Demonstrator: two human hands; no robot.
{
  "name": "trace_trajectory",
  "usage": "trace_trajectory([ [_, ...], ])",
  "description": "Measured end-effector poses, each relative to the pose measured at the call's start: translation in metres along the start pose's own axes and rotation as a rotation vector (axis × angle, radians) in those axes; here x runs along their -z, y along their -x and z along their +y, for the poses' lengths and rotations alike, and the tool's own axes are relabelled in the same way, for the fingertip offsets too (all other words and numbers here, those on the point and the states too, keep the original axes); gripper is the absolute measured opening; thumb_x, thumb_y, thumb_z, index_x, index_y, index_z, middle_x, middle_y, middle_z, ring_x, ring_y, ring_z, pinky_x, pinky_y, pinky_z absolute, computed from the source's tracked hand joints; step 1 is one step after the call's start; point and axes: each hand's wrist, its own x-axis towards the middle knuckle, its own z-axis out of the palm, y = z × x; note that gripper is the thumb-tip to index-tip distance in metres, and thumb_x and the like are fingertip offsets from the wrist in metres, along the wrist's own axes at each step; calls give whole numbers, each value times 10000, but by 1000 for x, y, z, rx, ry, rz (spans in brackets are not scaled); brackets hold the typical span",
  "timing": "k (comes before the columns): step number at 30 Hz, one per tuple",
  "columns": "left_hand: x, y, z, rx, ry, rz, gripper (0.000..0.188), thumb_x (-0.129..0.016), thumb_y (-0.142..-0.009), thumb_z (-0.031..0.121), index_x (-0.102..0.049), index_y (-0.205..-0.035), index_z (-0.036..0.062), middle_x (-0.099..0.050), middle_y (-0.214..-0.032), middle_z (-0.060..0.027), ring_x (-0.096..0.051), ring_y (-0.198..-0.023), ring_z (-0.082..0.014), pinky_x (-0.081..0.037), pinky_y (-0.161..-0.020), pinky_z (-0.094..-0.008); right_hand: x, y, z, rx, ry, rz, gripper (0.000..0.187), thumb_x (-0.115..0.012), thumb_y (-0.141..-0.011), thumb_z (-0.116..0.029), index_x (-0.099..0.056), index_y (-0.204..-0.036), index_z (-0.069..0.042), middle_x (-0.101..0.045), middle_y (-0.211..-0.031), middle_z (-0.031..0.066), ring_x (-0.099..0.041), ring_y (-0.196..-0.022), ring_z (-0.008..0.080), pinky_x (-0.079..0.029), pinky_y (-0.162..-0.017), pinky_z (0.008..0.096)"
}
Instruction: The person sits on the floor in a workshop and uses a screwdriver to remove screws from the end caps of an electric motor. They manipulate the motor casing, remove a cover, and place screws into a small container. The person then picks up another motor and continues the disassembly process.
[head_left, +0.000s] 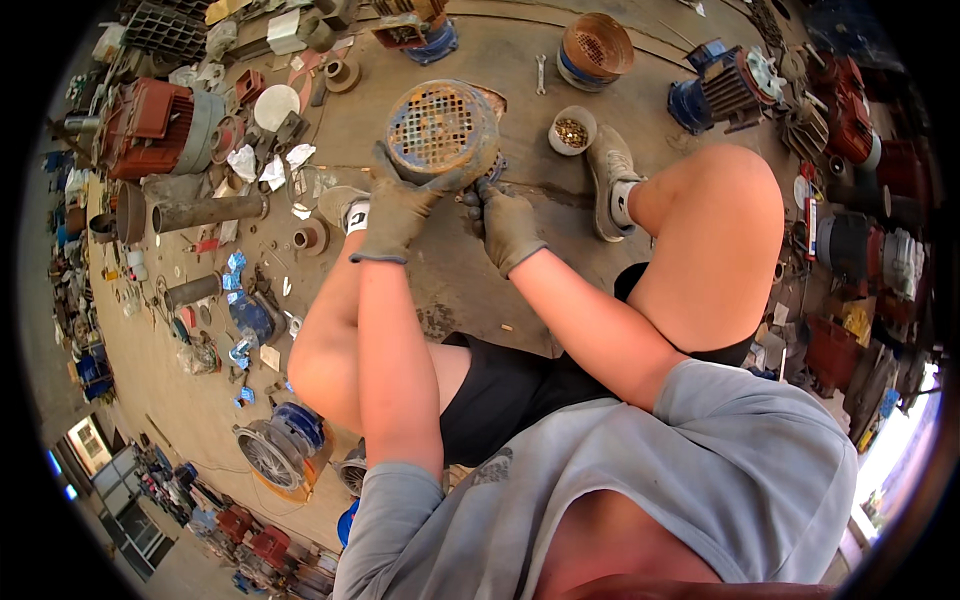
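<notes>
A round motor fan cover (437, 128) with a rusty square-holed grille and worn blue paint is tilted up in front of me, between my feet. My left hand (398, 210), in a grey-brown work glove, grips its lower left rim, with fingers and thumb spread around the edge. Just below the cover's lower right rim is my gloved right hand (508, 225), its fingers curled in. Whatever those fingers may hold is too small and hidden to make out. The part behind the cover is mostly hidden by it.
A white bucket (572, 131) of small brass-coloured fasteners stands by my right shoe. Beyond it are a rusty round cover (596, 52) and a wrench (541, 75). Motors (735, 88) lie to the right; a red motor (155, 128) and a pipe (208, 213) are left.
</notes>
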Motion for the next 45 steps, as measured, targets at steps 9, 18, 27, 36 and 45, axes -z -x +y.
trace_trajectory([
  [9,-40,0,-19,674,636,185,917,-684,-945,660,-535,-1360,-145,-723,-1111,-188,-720,-875,-234,-588,-712,-343,5,3,-1,-168,-103,-20,275,-572,-1096,-360,-678,-1016,-119,-714,-845,-3,-559,-614,71,-444,-515,232],
  [18,-42,-4,-19,745,751,222,770,-704,-960,605,-544,-1441,26,-682,-1273,-162,-699,-1060,-307,-556,-886,-454,4,-2,-4,-143,-121,20,242,-588,-1087,-308,-681,-1006,-100,-718,-847,3,-577,-617,71,-463,-511,231],
  [27,-41,1,-16,684,793,225,714,-745,-953,555,-567,-1413,39,-696,-1239,-146,-692,-1053,-296,-544,-882,-458,4,-2,3,38,-36,45,129,-626,-1056,-148,-712,-1043,-53,-745,-882,30,-647,-678,88,-484,-558,236],
  [36,-38,0,-16,686,795,225,667,-737,-973,512,-568,-1411,38,-682,-1261,-143,-691,-1044,-291,-553,-870,-449,-1,5,0,48,-20,65,149,-645,-1056,-169,-720,-1038,-42,-754,-883,35,-654,-697,97,-497,-583,257],
  [45,-36,-2,-28,696,841,184,690,-754,-959,519,-566,-1407,28,-707,-1194,-148,-699,-996,-286,-559,-817,-423,-3,-2,-3,-29,48,65,359,-548,-1096,-363,-692,-994,-50,-740,-826,48,-614,-631,117,-467,-552,279],
])
